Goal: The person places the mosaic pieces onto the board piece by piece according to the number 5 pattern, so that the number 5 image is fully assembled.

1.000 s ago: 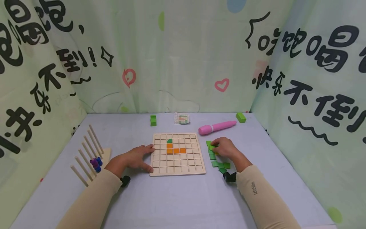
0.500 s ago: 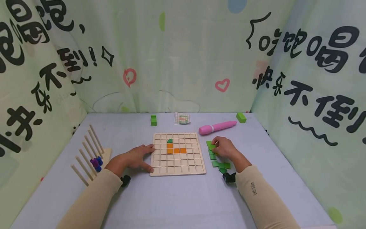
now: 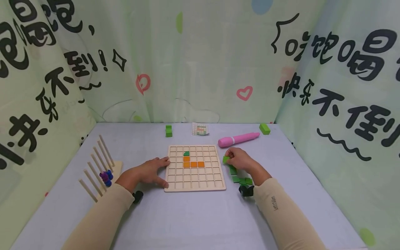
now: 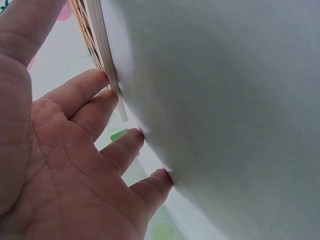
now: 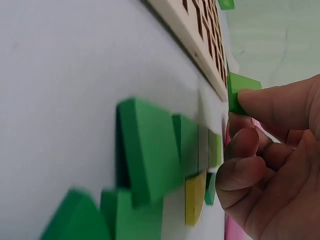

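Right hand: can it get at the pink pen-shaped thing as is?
Probably yes: the right hand is just short of the pink pen-shaped thing, with nothing visible between them. But it pinches a green tile, which it would likely have to put down first.

table (image 3: 187,222): white top with a faint lilac cast; sides narrow toward the far edge. back curtain (image 3: 203,62): pale green cloth, soft vertical folds, behind the far table edge. prints on it: pink heart (image 3: 239,95) right of centre, pinkish-red looped mark (image 3: 138,83) left, green oval (image 3: 179,22) and blue disc (image 3: 261,5) high up, thin grey curves low down. left curtain (image 3: 18,198): similar pale cloth, slanting inward, bold black chinese characters (image 3: 55,85). right curtain (image 3: 384,180): also lettered in black, wavy line (image 3: 343,145) beneath; green dot (image 3: 367,236) low, beside the table. light: soft, diffuse.
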Available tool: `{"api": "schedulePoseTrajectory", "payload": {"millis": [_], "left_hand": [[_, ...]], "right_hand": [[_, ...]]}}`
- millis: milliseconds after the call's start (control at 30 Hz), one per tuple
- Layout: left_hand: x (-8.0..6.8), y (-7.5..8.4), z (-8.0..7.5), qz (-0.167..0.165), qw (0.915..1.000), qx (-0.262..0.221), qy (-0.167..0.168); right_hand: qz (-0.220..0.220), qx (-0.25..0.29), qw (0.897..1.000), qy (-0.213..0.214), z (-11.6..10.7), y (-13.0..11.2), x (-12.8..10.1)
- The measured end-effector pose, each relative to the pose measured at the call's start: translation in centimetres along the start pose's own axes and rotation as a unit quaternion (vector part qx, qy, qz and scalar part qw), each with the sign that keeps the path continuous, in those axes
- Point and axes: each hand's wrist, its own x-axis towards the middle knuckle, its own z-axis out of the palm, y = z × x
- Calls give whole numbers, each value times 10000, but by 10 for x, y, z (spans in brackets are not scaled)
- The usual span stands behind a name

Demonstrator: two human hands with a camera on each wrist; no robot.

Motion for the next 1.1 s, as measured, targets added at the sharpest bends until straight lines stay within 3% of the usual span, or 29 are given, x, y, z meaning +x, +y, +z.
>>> {"api": "schedulePoseTrajectory", "payload": {"millis": [500,1100], "left_hand": [[-3,4,-1,-79,9999,-47,-40],[-4,5,-3,-220,9996,-150,-21]], "right_hand": [[-434,416,9974,-408,24,-34,18],[-628,-89,9965,-539,60,-82,58]]}}
